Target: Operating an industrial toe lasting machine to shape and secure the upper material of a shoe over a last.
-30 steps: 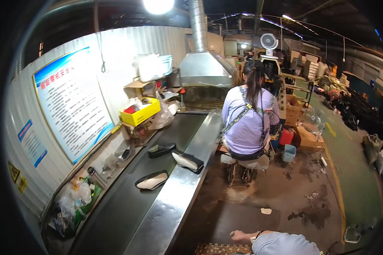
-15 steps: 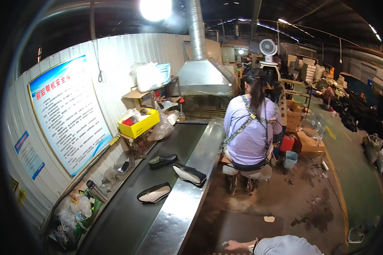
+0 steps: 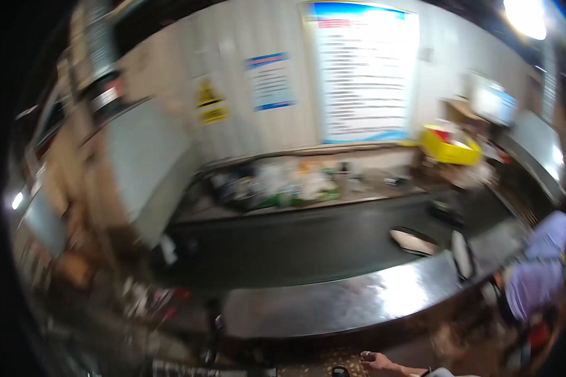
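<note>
My right hand (image 3: 377,361) shows at the lower edge, above a brown speckled surface (image 3: 324,363). Its fingers point left, with something pale at the tips; blur hides whether they hold anything. A small dark object (image 3: 341,372) is just left of it. My left hand is out of view. Beyond a shiny metal ledge (image 3: 308,308), a dark conveyor belt (image 3: 283,245) carries black shoes at its right part. One shoe (image 3: 414,241) shows a pale inside, another shoe (image 3: 462,256) lies across the ledge's edge, and a third dark shoe (image 3: 445,212) sits farther back.
Metal hoods stand at the left (image 3: 148,163) and right (image 3: 538,151) of the belt. Plastic bags (image 3: 273,182) and clutter line the wall side. A yellow box (image 3: 449,147) sits at the back right. A person in a lilac top (image 3: 541,270) sits at the right.
My view has swung left, so the belt now runs across the picture and the left hood has come in. The shoes and seated person have shifted right in view. My right hand remains low.
</note>
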`<state>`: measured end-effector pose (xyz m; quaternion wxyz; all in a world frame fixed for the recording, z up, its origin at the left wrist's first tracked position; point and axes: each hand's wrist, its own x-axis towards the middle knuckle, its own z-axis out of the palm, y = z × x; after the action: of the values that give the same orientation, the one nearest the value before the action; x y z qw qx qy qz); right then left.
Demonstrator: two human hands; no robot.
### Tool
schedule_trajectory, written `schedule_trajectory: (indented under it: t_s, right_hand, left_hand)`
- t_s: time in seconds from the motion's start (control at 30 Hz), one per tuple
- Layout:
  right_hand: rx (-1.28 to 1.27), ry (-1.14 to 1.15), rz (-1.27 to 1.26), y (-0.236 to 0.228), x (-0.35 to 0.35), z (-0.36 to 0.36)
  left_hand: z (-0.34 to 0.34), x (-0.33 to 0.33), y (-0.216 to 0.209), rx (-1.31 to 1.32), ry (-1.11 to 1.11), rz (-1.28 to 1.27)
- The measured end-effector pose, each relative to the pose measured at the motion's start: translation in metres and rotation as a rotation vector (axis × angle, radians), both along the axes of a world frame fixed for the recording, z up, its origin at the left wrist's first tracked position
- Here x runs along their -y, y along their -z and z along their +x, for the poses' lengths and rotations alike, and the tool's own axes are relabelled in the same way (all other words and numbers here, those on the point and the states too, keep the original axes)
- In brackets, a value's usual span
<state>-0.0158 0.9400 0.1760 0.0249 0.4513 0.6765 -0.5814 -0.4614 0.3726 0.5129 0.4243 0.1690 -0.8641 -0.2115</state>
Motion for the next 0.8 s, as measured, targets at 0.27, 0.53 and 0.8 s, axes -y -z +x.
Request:
schedule_trajectory:
  t_s: [0.27,0.53,0.8]
  right_hand:
    - [-0.393,-0.240,-0.169,-0.118,0.048,-0.183]
    - [-0.471,-0.865,-0.038,-0.135,0.168,-0.288]
    - [-0.460,-0.922,-0.183,-0.232,0.285,-0.341]
  left_hand:
    - [0.034,0.062,-0.009,0.194,-0.319,0.164]
    - [0.060,0.118,0.022,0.184,-0.084,0.413]
    - [0.055,0.125,0.022,0.178,-0.102,0.447]
